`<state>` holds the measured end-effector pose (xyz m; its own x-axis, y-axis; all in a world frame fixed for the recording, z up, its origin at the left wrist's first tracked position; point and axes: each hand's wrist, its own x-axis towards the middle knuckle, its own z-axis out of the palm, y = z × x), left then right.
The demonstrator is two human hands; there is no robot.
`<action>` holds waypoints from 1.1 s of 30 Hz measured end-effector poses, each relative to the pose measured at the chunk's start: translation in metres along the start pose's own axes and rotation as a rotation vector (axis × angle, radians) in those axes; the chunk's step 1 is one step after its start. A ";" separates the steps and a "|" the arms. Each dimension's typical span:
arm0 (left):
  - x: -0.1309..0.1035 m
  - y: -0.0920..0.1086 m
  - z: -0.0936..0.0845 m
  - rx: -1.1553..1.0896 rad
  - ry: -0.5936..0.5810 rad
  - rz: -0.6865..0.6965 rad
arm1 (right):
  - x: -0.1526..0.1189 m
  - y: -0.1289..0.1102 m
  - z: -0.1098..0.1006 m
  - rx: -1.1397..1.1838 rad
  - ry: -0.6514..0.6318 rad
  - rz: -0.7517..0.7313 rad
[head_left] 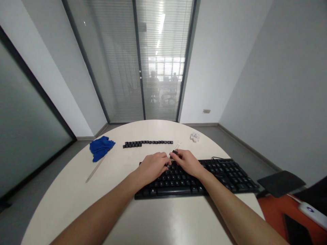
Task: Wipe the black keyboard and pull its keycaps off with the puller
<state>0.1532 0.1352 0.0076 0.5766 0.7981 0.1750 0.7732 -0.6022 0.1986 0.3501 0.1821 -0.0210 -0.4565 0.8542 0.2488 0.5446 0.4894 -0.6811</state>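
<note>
A black keyboard [176, 191] lies on the table under both hands. My right hand [187, 160] pinches a keycap puller [175, 152] by its dark handle, just above the upper key rows. Its thin wire prongs point up and away from the keys. Over the keyboard's upper left part, my left hand [154, 166] is curled with thumb and fingertips close together at the keys. Whatever lies between those fingertips is too small to make out. Beyond the hands, loose black keycaps [153, 142] stand in a long row, with a shorter row in front at the left.
A crumpled blue cloth [100, 147] lies on the left of the round-ended white table [120, 217], beside a thin pale stick [95, 172]. Crumpled clear plastic [195, 137] sits at the far right. An orange chair seat [276, 214] holds a white power strip [313, 212].
</note>
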 end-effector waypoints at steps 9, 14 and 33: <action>-0.003 -0.001 0.000 0.060 0.027 0.040 | 0.000 -0.001 0.000 0.004 0.005 -0.003; -0.003 0.003 0.001 0.103 0.064 0.094 | 0.001 0.000 0.001 -0.005 0.010 0.010; 0.009 -0.093 -0.002 0.137 0.459 -0.345 | 0.000 0.000 0.002 -0.056 0.028 0.060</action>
<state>0.0857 0.1980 -0.0076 0.1365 0.8382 0.5281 0.9404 -0.2773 0.1970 0.3489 0.1820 -0.0221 -0.4024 0.8866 0.2280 0.6095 0.4453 -0.6559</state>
